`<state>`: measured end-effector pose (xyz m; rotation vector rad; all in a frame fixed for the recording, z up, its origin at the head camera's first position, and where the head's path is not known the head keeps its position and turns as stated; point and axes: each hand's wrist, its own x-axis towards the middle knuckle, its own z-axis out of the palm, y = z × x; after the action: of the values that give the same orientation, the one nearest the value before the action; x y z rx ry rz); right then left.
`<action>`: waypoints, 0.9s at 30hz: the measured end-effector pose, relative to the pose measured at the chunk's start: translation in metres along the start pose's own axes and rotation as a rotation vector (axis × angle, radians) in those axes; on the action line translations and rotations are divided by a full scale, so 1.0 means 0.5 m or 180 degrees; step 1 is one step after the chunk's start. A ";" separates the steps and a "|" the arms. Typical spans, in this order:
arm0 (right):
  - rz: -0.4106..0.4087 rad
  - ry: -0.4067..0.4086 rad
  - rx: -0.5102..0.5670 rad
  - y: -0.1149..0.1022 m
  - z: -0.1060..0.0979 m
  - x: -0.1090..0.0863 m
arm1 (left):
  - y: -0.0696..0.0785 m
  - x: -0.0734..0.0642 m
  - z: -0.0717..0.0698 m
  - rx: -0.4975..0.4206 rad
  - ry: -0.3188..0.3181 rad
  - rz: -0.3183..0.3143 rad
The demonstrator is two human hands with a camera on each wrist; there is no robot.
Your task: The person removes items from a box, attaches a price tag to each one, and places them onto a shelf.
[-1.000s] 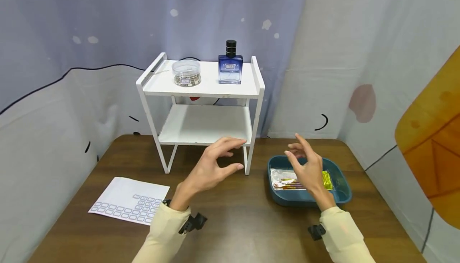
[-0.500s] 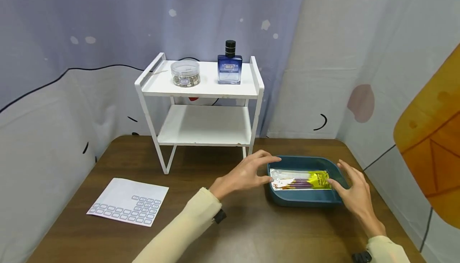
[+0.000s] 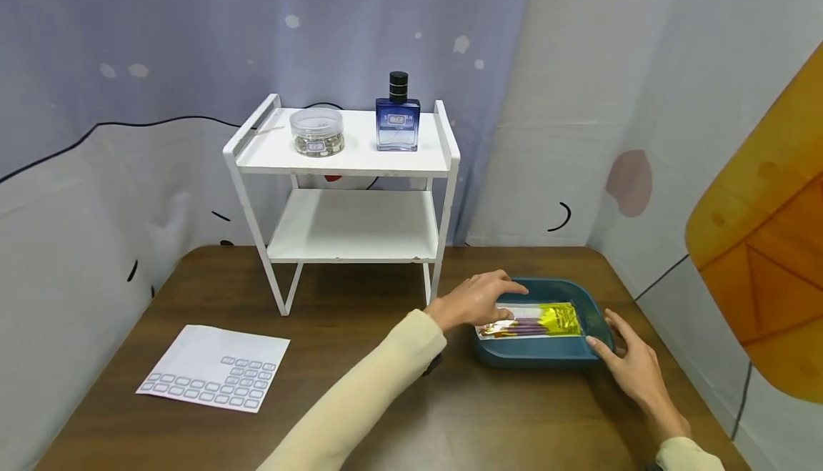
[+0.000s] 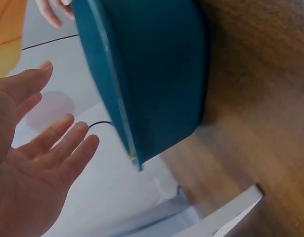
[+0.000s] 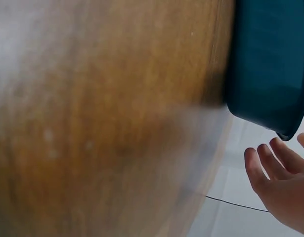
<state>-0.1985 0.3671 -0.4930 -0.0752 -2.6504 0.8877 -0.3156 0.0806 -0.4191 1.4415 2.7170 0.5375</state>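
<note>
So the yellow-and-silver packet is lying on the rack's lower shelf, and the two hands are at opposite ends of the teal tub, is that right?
Not quite: the packet isn't on the lower shelf; it lies inside the teal tub, as the head view shows. The left hand and right hand are at opposite ends of the tub.

Hands, two: my left hand (image 3: 477,299) and my right hand (image 3: 634,369). Tray (image 3: 536,351), one. Packet (image 3: 543,319) in it, one; I can't make out how many purple sticks (image 3: 524,328) it holds. White rack (image 3: 360,146), one; shelves (image 3: 353,224) on it, two. Round jar (image 3: 317,135), one. Blue bottle (image 3: 397,126), one. Paper sheet (image 3: 193,353), one; printed labels (image 3: 247,381) there, over twenty by my count, too small for an exact figure. Table (image 3: 489,421), one.
</note>
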 end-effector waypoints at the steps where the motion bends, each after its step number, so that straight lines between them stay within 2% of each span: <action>1: 0.0010 0.0002 0.0005 0.001 0.001 0.000 | -0.001 0.005 0.007 0.0000 -0.0051 -0.0043; 7: 0.0085 -0.0009 0.0034 0.006 0.004 -0.001 | -0.010 0.026 0.046 0.0056 -0.0408 -0.0321; 13: 0.0126 -0.0017 0.0089 0.001 0.008 -0.002 | -0.019 0.045 0.072 0.0224 -0.0588 -0.0564; 19: 0.0168 -0.0022 0.0085 -0.002 0.007 -0.004 | -0.014 0.061 0.086 0.0520 -0.0767 -0.0659; 27: 0.0191 -0.0068 -0.0102 -0.003 0.003 -0.007 | -0.007 0.065 0.099 0.0844 -0.0926 -0.0707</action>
<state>-0.1957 0.3642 -0.4943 -0.1545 -2.6955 0.8694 -0.3284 0.1194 -0.4621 1.1282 2.7307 -0.0423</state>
